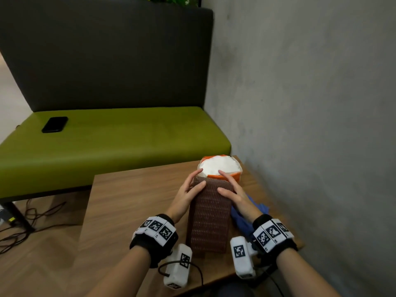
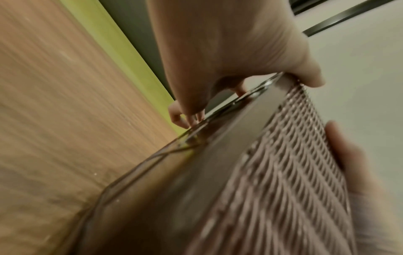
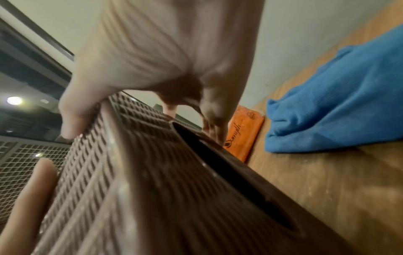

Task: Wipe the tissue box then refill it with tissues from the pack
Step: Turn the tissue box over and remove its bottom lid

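Two hands, left hand and right hand, are clasping the far end of the brown tissue box on the table, fingers curled round its edges. Tissue pack is sitting just beyond, opened. Blue cloth is lying aside, so refilling appears under way; next move likely calls for opening the box.

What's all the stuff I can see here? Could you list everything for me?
Brown woven-pattern plastic tissue box: one, brown, lying on the table between both hands.
Orange plastic tissue pack: one, orange with white tissues showing, behind the box.
Blue cloth: one, blue, crumpled right of the box.
Wooden table: one, brown.
Green cushioned bench: one, green seat, dark grey back.
Black phone: one, on the bench.
Black cables: several, on the floor.
Left hand: grips the box's left side.
Right hand: grips its right side.
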### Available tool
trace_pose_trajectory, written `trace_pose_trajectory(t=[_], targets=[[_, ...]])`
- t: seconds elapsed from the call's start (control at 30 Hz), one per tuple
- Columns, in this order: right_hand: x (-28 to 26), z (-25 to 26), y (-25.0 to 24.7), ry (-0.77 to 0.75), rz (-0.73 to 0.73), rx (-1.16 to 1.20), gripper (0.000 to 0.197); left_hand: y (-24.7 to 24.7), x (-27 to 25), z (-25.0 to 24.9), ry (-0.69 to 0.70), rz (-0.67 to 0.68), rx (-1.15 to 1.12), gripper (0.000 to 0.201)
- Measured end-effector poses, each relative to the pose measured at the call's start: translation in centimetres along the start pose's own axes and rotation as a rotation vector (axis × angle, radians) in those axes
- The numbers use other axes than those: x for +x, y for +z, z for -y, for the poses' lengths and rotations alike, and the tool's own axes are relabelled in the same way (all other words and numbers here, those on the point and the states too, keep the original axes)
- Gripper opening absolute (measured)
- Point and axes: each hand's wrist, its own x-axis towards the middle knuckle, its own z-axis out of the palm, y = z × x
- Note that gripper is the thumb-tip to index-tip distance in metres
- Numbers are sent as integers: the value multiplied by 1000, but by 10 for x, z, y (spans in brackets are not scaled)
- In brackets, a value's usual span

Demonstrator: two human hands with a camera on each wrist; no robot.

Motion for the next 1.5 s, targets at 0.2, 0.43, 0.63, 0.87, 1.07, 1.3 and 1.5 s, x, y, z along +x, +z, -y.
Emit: trace_pose_trajectory(t=[0.2, 0.43, 0.63, 0.87, 1.07, 1.3, 1.5], targets=[[-2, 4, -19, -63, -70, 14, 62, -9, 0, -7, 19, -178, -145, 51], [-8, -1, -43, -51, -219, -4, 67, -20, 5, -9, -30, -334, -467, 39], [-31, -19, -45, -149, -383, 39, 95, -49, -2, 20, -201, -556, -349, 33], [-44, -21, -51, -195, -199, -314, 97, -62, -12, 49, -398, -964, 18, 32], [-52, -11, -40, -188, -182, -461, 94, -65, -11, 56, -518, -940, 258, 41], [-41, -16, -19, -278, -331, -439, 96, -53, -13, 51, -268, -616, 765, 47], [-25, -33, -5, -270, -360, -214, 96, -11, 0, 23, -205, -319, 424, 41]])
